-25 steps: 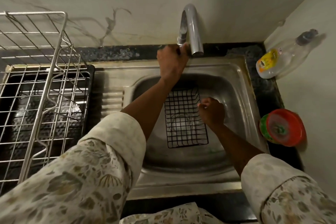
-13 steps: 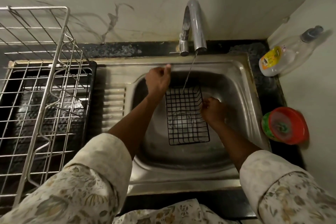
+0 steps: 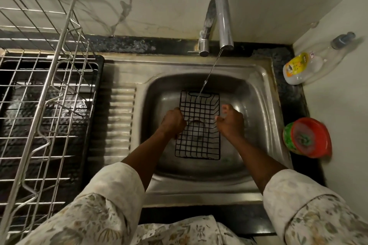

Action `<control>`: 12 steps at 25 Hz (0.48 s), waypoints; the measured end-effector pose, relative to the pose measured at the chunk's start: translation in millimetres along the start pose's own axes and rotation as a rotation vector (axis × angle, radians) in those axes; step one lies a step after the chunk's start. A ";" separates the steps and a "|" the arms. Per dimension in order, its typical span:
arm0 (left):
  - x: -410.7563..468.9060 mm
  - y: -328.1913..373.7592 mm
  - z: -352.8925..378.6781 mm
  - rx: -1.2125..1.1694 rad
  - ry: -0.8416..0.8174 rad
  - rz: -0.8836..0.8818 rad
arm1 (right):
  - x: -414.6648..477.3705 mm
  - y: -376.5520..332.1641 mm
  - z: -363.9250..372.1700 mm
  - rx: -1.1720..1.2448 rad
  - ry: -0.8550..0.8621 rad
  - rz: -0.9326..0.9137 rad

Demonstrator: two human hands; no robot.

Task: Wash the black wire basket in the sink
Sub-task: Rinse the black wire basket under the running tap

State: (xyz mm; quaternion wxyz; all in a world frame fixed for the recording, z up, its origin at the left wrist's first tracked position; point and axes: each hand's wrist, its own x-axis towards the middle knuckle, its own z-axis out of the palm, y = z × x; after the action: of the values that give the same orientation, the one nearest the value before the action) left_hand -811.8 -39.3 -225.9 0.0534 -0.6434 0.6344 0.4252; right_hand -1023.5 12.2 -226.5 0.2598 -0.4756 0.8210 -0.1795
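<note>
The black wire basket (image 3: 199,137) sits in the steel sink (image 3: 264,123), its far end under a thin stream of water from the chrome tap (image 3: 223,20). My left hand (image 3: 172,122) grips the basket's left rim with curled fingers. My right hand (image 3: 231,121) grips the right rim, thumb raised. The drain shows through the basket's mesh between my hands.
A steel dish rack (image 3: 39,89) stands on the black tray at the left, beside the ribbed drainboard (image 3: 119,123). A clear soap bottle (image 3: 310,65) lies on the right counter. A red and green tub (image 3: 307,138) sits by the right wall.
My left hand left the tap handle, came down into the sink and took hold of the basket's left rim. Water now runs from the tap. My right hand kept hold of the right rim.
</note>
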 end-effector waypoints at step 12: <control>12.0 -9.8 2.4 0.226 -0.062 0.106 | 64.0 -34.0 16.3 -0.144 -0.229 -0.177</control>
State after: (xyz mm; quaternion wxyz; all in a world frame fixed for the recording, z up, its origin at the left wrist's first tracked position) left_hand -806.5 -45.2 -239.4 0.1228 -0.5853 0.7094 0.3729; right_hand -1016.8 -61.0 -237.4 0.3003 -0.5807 0.7517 -0.0869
